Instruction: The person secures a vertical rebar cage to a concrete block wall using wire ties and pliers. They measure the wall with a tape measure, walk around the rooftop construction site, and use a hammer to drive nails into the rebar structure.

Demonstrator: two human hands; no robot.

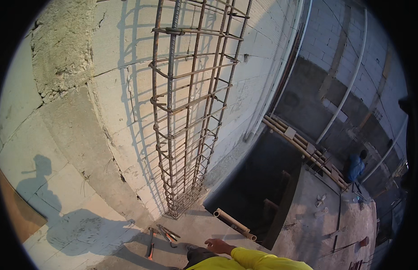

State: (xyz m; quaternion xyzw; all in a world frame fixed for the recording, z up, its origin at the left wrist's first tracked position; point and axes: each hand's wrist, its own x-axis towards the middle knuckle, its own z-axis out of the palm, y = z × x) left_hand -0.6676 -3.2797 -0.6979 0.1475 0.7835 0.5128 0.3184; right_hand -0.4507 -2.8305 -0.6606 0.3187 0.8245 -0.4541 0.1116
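Observation:
My right hand (219, 246) comes in from the lower edge in a yellow sleeve (263, 259). Its fingers look loosely spread, just above my dark-clothed knee (200, 254), and I see nothing in them. My left hand is outside the picture. On the concrete ledge left of the knee lie a hand tool with an orange-tipped handle (151, 245) and a plier-like tool (167, 235); their exact kinds are hard to make out. Beyond them a tall cage of rusty rebar (187, 108) stands upright against the pale block wall (112, 96), tied with many hoops.
Right of the ledge a deep dark opening (245, 175) drops away, with bamboo poles (233, 223) at its near edge. More bamboo (308, 150) spans its far side. A person in blue (355, 166) sits farther off, by a concrete slab (317, 220) with scattered bits.

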